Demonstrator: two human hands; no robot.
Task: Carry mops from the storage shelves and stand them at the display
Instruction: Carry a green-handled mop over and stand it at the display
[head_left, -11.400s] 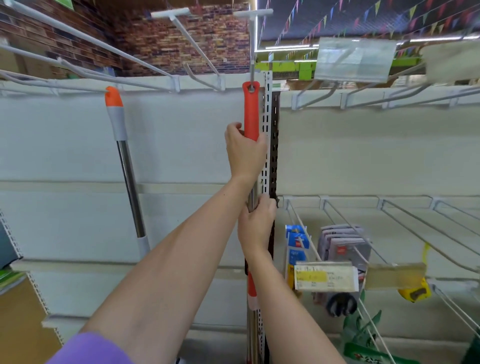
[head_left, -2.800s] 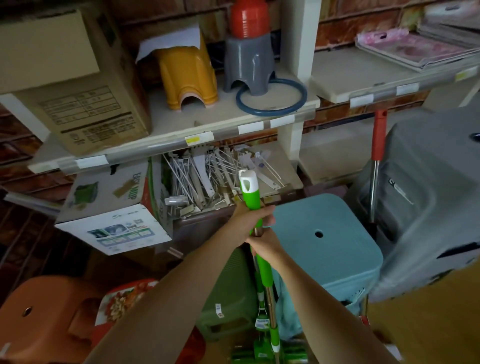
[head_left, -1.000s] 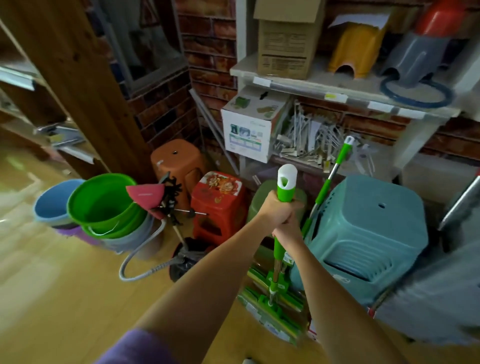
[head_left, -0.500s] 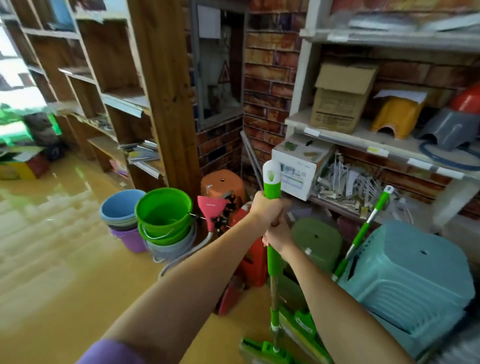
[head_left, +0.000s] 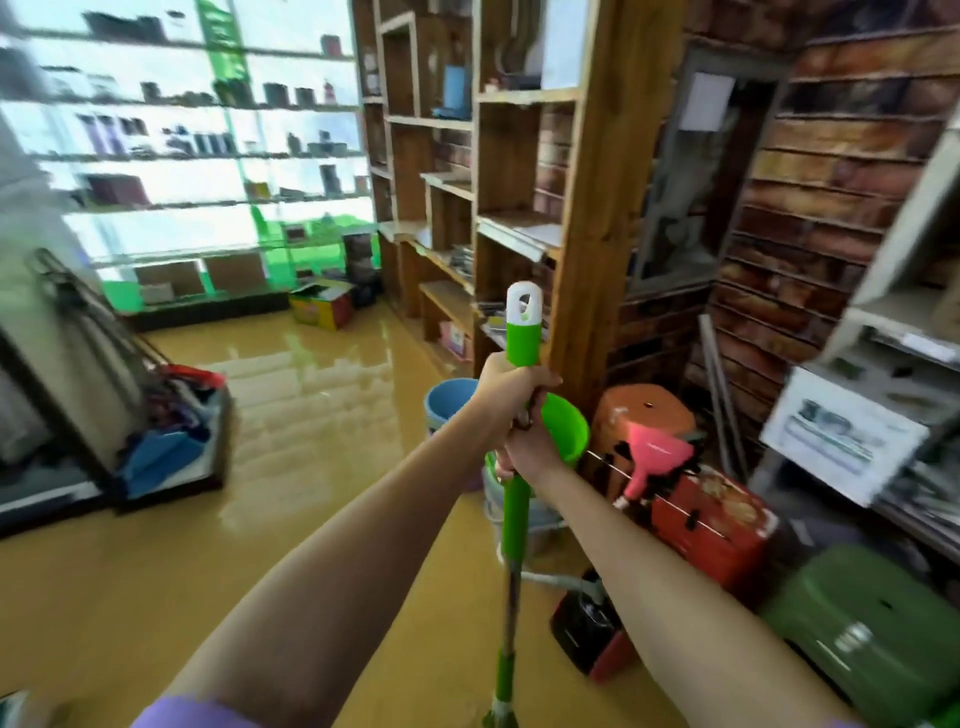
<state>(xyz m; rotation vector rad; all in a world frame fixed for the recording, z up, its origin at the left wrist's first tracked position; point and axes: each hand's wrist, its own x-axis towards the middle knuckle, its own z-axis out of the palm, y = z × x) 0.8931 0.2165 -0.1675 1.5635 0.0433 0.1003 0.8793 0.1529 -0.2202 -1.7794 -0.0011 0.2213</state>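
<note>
Head view. Green mop (head_left: 521, 343) held upright in mid-frame, white cap on top, shaft running down to the bottom edge of frame; mop head cut off, not seen. Left hand (head_left: 511, 387) clenched round the green grip just under the cap. Right hand (head_left: 527, 449) clenched round the shaft directly below, touching the left. Behind the hands: green bucket (head_left: 566, 428), blue bucket (head_left: 449, 400), orange stool (head_left: 644, 415), all on the yellow floor (head_left: 322, 415) beside the wooden shelves (head_left: 498, 171). Picture blurred
</note>
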